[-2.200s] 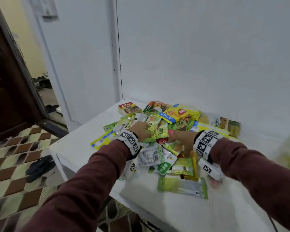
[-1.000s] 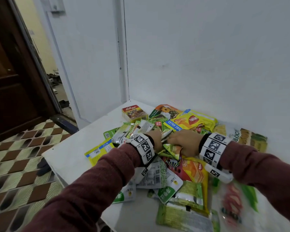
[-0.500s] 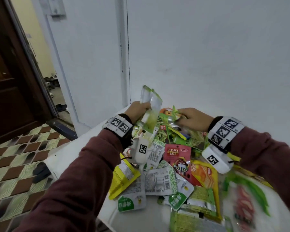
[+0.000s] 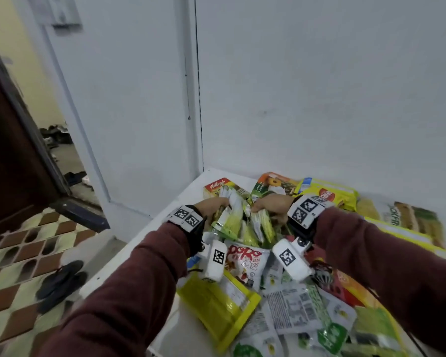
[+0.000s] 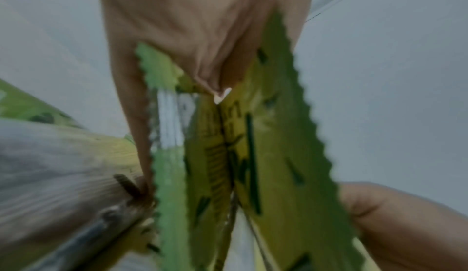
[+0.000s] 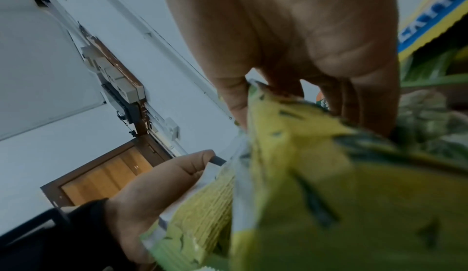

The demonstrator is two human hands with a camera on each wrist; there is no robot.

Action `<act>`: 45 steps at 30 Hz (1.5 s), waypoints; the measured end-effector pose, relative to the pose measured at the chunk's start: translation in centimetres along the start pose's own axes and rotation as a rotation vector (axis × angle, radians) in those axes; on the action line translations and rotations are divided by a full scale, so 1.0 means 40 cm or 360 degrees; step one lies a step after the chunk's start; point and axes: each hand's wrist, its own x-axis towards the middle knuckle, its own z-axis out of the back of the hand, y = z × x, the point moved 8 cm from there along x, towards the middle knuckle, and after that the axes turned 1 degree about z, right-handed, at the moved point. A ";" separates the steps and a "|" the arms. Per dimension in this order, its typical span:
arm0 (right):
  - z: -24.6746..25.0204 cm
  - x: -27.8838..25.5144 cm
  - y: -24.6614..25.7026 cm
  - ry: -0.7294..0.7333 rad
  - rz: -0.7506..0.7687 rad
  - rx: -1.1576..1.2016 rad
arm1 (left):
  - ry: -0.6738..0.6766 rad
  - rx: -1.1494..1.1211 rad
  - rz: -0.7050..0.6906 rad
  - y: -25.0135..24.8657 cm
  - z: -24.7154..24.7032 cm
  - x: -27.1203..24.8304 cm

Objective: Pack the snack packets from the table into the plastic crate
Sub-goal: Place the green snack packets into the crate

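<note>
A heap of snack packets point(image 4: 281, 300) covers the white table point(image 4: 119, 269). My left hand point(image 4: 213, 206) grips a bunch of green and white packets point(image 4: 231, 215) lifted above the heap. Close beside it, my right hand point(image 4: 271, 203) grips another bunch of green packets point(image 4: 262, 224). In the left wrist view, fingers point(image 5: 202, 35) pinch green packets point(image 5: 253, 155) with zigzag edges. The right wrist view has my fingers point(image 6: 291, 45) curled round yellow-green packets point(image 6: 316, 175), with the left hand point(image 6: 152, 185) below. No crate is in view.
White walls point(image 4: 319, 86) meet in a corner right behind the table. An open brown door point(image 4: 13, 155) and checkered floor point(image 4: 16, 258) lie to the left, with dark sandals point(image 4: 59, 282) near the table's left edge. A Kellogg's box point(image 4: 218, 186) and large yellow packs point(image 4: 327, 193) sit at the back.
Both hands closed on bunches of green packets in the heap and lifted them off the table. Since half a second ago they have come lower, still holding them close together.
</note>
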 end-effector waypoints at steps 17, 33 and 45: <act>0.053 -0.056 -0.033 -0.0430 -0.0177 -0.0154 | 0.0259 0.0436 -0.0290 -0.095 -0.064 0.018; 0.336 -0.403 -0.063 -0.1230 0.0180 0.0437 | 0.0112 0.0647 -0.1065 -0.432 -0.129 -0.263; 0.554 -1.012 -0.382 -0.1766 -0.0076 0.0238 | 0.0523 0.0461 -0.1507 -0.560 -0.644 -0.633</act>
